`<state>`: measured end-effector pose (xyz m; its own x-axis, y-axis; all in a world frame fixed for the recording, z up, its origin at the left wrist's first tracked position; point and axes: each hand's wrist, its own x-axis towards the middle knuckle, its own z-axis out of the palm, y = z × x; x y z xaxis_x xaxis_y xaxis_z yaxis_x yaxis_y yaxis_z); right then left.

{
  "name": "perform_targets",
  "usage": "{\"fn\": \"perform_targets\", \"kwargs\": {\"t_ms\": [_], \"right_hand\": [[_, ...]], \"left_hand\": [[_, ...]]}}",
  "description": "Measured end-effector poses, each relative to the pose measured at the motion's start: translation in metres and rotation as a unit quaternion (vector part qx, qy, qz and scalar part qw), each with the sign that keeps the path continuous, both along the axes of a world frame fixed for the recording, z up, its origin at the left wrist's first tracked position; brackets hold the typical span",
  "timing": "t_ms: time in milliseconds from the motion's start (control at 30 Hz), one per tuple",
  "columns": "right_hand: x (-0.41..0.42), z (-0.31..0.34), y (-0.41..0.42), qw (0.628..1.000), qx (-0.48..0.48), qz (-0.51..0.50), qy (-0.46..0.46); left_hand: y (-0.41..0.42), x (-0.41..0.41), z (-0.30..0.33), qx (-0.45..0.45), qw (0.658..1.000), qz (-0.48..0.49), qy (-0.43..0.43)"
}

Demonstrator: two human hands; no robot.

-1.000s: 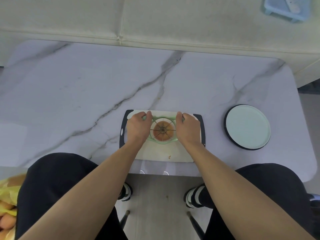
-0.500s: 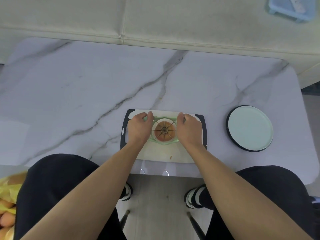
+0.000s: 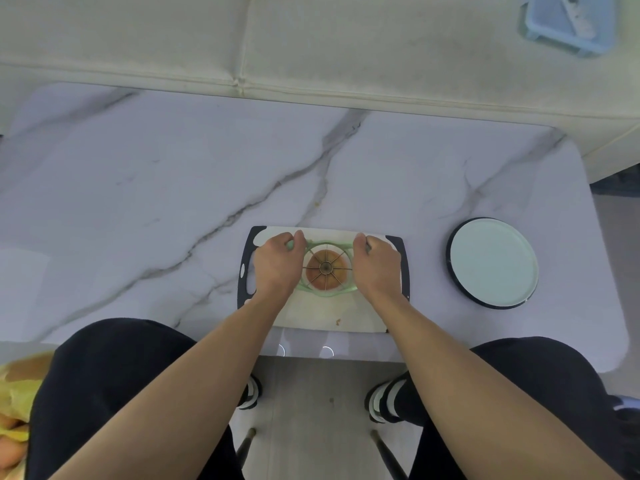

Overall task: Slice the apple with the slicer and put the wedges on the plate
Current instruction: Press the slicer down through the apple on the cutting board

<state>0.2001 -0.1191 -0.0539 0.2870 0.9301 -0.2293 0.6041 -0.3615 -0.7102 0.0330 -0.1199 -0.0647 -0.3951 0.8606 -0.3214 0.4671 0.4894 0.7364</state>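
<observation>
A reddish-orange apple (image 3: 317,266) stands on the white cutting board (image 3: 329,317) with black ends. Over it sits the pale green slicer (image 3: 325,293), its spoked blades and centre ring on the apple's top. My left hand (image 3: 277,266) grips the slicer's left handle and my right hand (image 3: 375,268) grips its right handle; both handles are mostly hidden under my fingers. The pale mint plate (image 3: 493,263) with a dark rim lies bare on the table, to the right of the board.
The marble table (image 3: 173,202) has its near edge just below the board. A cream sofa (image 3: 311,46) runs along the far side, with a light blue tray (image 3: 568,22) on it. A yellow bag of fruit (image 3: 14,410) sits at the lower left beside my knee.
Both hands stay on the slicer handles over the apple. The slicer's height on the apple looks about the same; only the view has shifted slightly.
</observation>
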Motion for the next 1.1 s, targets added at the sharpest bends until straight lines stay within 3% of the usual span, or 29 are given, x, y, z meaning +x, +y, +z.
{"fn": "perform_targets", "kwargs": {"t_ms": [600, 1100], "right_hand": [[-0.0053, 0.0010, 0.0021, 0.999, 0.004, 0.021, -0.025], [0.0000, -0.0011, 0.0019, 1.000, -0.005, -0.002, 0.014]], "left_hand": [[-0.0007, -0.0040, -0.0048, -0.027, 0.999, 0.013, -0.016], [0.0011, 0.0001, -0.0035, 0.011, 1.000, 0.010, -0.016]]}}
